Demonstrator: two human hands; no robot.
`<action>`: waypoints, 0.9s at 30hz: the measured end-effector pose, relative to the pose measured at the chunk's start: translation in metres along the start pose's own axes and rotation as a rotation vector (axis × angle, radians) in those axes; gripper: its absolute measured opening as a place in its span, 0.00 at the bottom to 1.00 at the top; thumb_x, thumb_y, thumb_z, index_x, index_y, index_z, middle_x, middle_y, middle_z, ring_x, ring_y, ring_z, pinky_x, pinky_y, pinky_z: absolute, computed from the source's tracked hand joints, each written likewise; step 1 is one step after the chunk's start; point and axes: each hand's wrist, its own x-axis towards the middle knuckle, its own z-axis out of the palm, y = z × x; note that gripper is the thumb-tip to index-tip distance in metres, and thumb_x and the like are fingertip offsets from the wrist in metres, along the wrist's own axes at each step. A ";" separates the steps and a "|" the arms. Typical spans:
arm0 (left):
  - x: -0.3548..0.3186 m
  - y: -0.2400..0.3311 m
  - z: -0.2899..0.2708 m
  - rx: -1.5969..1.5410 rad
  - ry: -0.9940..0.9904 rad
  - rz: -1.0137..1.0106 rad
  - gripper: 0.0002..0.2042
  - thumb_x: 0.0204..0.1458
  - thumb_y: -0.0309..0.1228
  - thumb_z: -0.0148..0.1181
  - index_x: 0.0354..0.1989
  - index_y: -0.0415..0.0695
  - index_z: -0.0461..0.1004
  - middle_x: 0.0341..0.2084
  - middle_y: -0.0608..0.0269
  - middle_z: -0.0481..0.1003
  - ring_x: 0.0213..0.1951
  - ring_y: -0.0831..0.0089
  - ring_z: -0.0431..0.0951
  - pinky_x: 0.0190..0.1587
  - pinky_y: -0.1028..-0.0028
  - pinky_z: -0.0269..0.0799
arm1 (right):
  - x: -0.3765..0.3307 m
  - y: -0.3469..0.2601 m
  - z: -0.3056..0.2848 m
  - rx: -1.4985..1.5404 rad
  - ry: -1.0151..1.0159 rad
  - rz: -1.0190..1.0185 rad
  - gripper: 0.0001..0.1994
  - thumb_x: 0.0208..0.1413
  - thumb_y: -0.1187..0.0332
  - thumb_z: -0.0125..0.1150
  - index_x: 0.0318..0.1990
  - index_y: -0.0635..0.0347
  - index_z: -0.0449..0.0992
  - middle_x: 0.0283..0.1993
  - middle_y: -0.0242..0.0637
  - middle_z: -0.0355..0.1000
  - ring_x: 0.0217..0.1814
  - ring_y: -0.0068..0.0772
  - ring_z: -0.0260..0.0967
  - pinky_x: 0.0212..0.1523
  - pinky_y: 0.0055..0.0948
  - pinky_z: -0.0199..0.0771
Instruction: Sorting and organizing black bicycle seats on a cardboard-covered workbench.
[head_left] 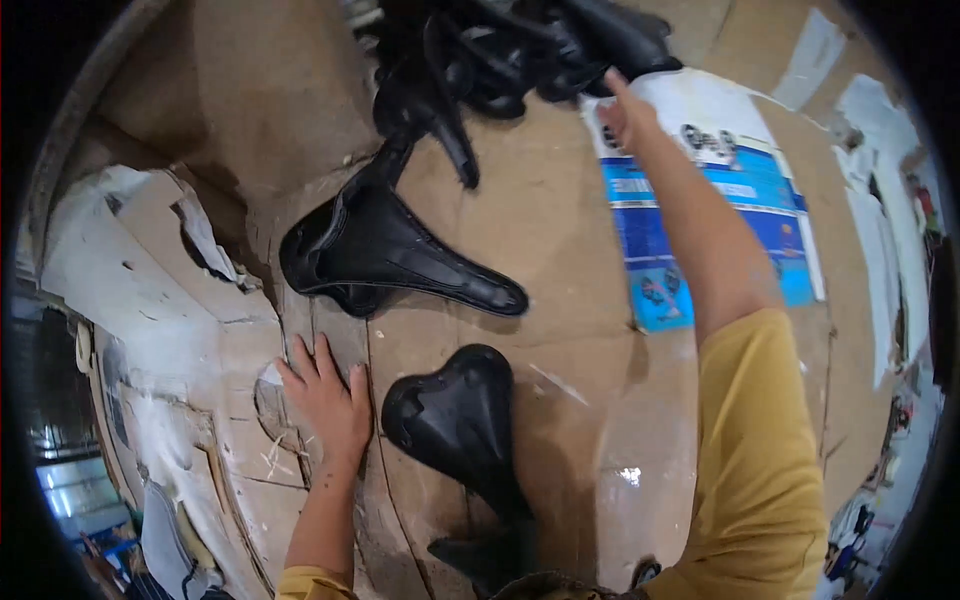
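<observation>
My left hand [335,400] lies flat on the cardboard with its fingers spread, holding nothing. Just right of it a black bicycle saddle [465,420] rests with its wide end away from me. Farther off, another black saddle [385,245] lies with its narrow nose to the right and its hollow underside showing. My right arm stretches far forward, and my right hand [632,118], slightly blurred, is open at the near edge of a pile of black saddles [500,50]. One finger points up at the nearest saddle in the pile [620,40]; whether it touches is unclear.
Brown cardboard [560,370] covers the work surface. Under my right forearm lies a blue and white printed sheet [640,240]. Torn white-faced cardboard [150,270] rises at the left. A dark piece [490,555] sits at the near edge, by my body.
</observation>
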 end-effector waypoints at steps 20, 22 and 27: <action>-0.005 -0.001 -0.005 -0.029 0.037 -0.047 0.27 0.45 0.38 0.52 0.55 0.42 0.58 0.57 0.49 0.51 0.59 0.40 0.43 0.57 0.50 0.41 | -0.207 -0.032 -0.078 -1.084 -1.422 -0.181 0.19 0.45 0.67 0.60 0.46 0.64 0.70 0.42 0.33 0.71 0.43 0.23 0.65 0.45 0.24 0.64; -0.004 -0.005 -0.005 -0.037 0.064 -0.039 0.26 0.45 0.39 0.52 0.54 0.41 0.60 0.57 0.49 0.51 0.59 0.40 0.43 0.57 0.50 0.41 | -0.206 -0.040 -0.065 -0.922 -1.251 -0.133 0.19 0.45 0.67 0.61 0.46 0.63 0.70 0.41 0.33 0.71 0.42 0.23 0.65 0.45 0.24 0.64; 0.000 0.002 -0.004 -0.074 0.036 -0.035 0.25 0.45 0.39 0.52 0.52 0.40 0.62 0.57 0.48 0.52 0.58 0.39 0.43 0.58 0.50 0.42 | -0.162 -0.012 0.043 -1.149 -0.477 -1.403 0.31 0.34 0.70 0.64 0.51 0.61 0.62 0.52 0.47 0.60 0.56 0.48 0.54 0.56 0.35 0.56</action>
